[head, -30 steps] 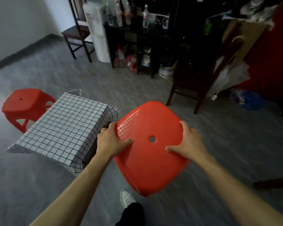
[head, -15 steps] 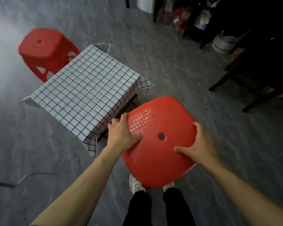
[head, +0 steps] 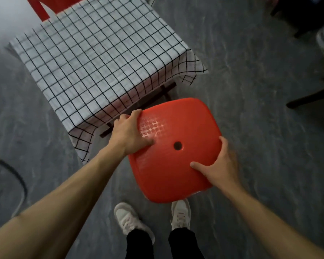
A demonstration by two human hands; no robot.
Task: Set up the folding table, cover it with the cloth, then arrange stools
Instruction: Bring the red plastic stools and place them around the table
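Observation:
A red plastic stool (head: 176, 165) with a hole in the middle of its seat is at the near right corner of the low folding table. My left hand (head: 128, 132) grips the seat's left edge, thumb on top. My right hand (head: 216, 169) grips the right edge the same way. The stool's legs are hidden under the seat, so I cannot tell whether it touches the floor. The table is covered by a white cloth with a black grid (head: 101, 57); dark table legs (head: 163, 92) show below its near edge. A second red stool (head: 45, 6) stands behind the table's far side.
My two feet in white shoes (head: 129, 219) stand just behind the stool on the grey floor. Dark wooden chair legs (head: 307, 98) reach in from the right edge. A dark cable (head: 17, 178) curves over the floor at the left.
The view has tipped down and closer to the table. The stool in both hands has sunk lower beside the table's near corner, with the same grip throughout.

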